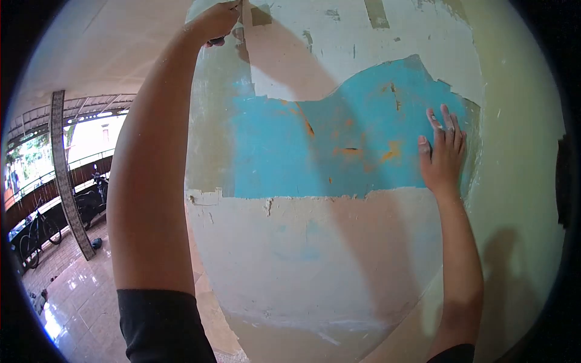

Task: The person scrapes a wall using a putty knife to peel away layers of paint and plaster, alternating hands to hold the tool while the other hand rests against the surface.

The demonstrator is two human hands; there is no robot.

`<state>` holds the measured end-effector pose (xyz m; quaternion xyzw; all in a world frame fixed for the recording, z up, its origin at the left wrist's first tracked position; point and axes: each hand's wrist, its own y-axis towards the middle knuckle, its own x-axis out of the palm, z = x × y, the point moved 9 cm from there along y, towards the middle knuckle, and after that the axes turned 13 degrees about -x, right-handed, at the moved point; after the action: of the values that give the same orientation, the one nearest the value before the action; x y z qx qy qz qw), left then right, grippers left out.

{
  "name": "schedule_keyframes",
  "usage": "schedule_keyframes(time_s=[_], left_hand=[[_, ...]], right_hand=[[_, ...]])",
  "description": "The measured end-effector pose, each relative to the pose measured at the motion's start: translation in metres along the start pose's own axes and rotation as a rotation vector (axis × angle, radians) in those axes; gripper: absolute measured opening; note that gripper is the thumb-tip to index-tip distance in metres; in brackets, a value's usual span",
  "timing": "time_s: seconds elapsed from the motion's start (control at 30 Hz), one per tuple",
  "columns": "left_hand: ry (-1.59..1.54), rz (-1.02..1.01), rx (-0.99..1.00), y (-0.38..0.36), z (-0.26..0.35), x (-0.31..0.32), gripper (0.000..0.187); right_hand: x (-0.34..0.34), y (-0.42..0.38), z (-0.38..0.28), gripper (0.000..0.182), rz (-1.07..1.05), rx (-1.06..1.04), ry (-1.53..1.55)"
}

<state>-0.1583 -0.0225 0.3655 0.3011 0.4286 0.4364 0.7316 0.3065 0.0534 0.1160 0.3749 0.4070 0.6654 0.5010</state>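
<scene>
At the top left of the wall, my left hand (213, 24) is closed around what looks like a dark-handled scraper (215, 42). Most of that tool is hidden by the fist, and a thin edge of it meets the wall by the fingers. My right hand (445, 158) lies flat on the right side of a bare blue patch (278, 148), fingers spread and whitish with dust. Orange-brown stains and small gouges mark the blue. Above it is a pale layer (357, 42) with a ragged lower edge, and below it a whitish layer (272, 260).
Yellow-green wall (520, 121) continues to the right. On the left is a shiny tiled floor (85, 302) with a patterned post (69, 175). Beyond stand a bicycle (39, 236) and a motorbike (97, 190) by a low railing. My arm's shadow crosses the wall.
</scene>
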Motion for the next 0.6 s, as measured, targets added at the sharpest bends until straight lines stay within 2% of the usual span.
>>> schedule_keyframes(time_s=[0.2,0.33,0.47,0.53,0.6], left_hand=[[0.019,-0.033,0.053,0.002,0.003,0.009,0.054],[-0.054,-0.034,0.131,-0.033,0.014,0.022,0.054],[-0.023,0.059,0.103,-0.054,0.028,0.030,0.055],[-0.029,0.266,0.298,-0.070,0.047,0.028,0.055],[-0.041,0.270,0.300,-0.070,0.062,0.038,0.054]], right_hand=[[0.001,-0.002,0.001,0.055,0.000,0.003,0.016],[-0.001,-0.005,-0.001,0.056,-0.008,0.020,0.014],[-0.004,-0.011,-0.004,0.056,-0.033,0.022,0.015],[-0.005,-0.013,-0.006,0.057,-0.038,0.018,0.020],[-0.005,-0.014,-0.006,0.057,-0.032,0.017,0.046]])
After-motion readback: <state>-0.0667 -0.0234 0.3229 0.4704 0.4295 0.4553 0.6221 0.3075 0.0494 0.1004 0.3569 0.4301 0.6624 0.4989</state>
